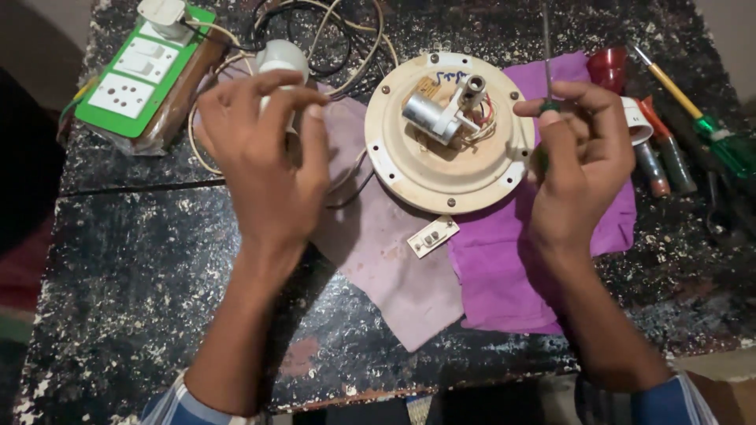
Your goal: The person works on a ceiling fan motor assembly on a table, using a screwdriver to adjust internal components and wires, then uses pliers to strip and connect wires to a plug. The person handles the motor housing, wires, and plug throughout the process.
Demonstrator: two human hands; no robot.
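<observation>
Cream round motor plate (441, 169) near bench's (142, 299) far edge on purple cloth (504, 267), right hand (579, 165) pinched screwdriver (546, 79) upright, left hand (264, 157) curled around white plug (281, 59).

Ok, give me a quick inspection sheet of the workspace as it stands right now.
Surface: worn black speckled table, partly covered by a purple cloth.
Job's things: round cream disc-shaped housing with a grey metal cylinder on top; small white rectangular part lies beside it.
Clutter: green-and-white switch and socket board; several screwdrivers at the right edge.
Grippers: left hand holds a white rounded object; right hand grips a thin green-handled screwdriver, shaft pointing up.
Cables: white and black wires coiled behind the housing.
Surroundings: nothing seen.
</observation>
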